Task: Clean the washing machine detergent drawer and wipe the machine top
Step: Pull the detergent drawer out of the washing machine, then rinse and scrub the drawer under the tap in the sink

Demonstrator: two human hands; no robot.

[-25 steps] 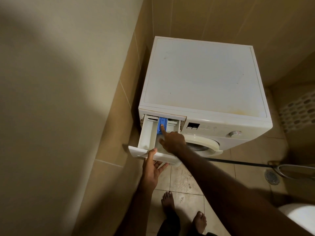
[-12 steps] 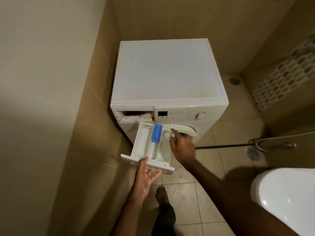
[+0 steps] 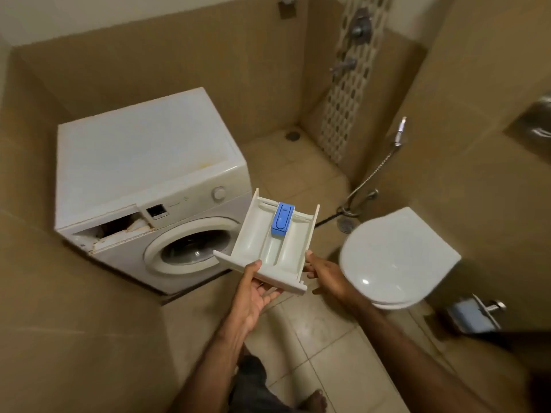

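White plastic detergent drawer (image 3: 272,242) with blue insert (image 3: 282,219) is held clear of the white washing machine (image 3: 143,186), front panel gripped by left hand (image 3: 255,290) and right hand (image 3: 323,274); long axis points away.

A washing machine (image 3: 143,180) at left and toilet (image 3: 396,257) at right flank a strip of bare tiled floor (image 3: 325,332); the machine's drawer slot (image 3: 116,226) gapes unobstructed.

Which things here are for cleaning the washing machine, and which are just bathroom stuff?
For the job:
- detergent drawer, pulled right out, held by left hand and right hand
- blue insert in the drawer
- washing machine and its empty drawer slot

Just there:
- toilet
- spray hose
- shower taps
- floor drain
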